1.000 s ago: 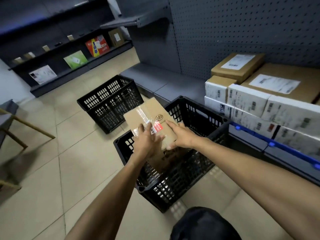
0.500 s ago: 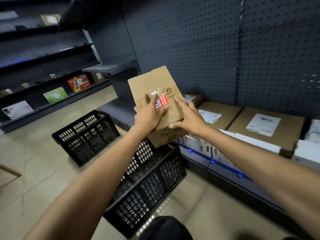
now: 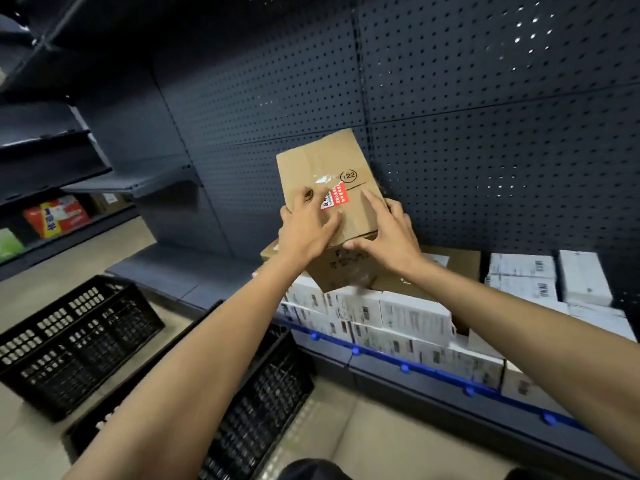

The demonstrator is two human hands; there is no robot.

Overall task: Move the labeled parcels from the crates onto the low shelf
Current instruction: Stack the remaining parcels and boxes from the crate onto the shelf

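Tilted brown cardboard parcel with red-white sticker (image 3: 325, 174) now up out of black plastic crate (image 3: 263, 393), above white boxes (image 3: 412, 313) on blue-edged low shelf (image 3: 415, 370). My left hand (image 3: 304, 230), right hand (image 3: 384, 237) clasp its sides. Set-down next, I judge.

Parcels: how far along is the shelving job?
Done: white boxes and flat cartons sit stacked on the low shelf. In hand: left hand and right hand grip a brown box marked 122, tilted above that stack, not yet set down. Left: placing it; the near crate and far crate show no parcels from here.
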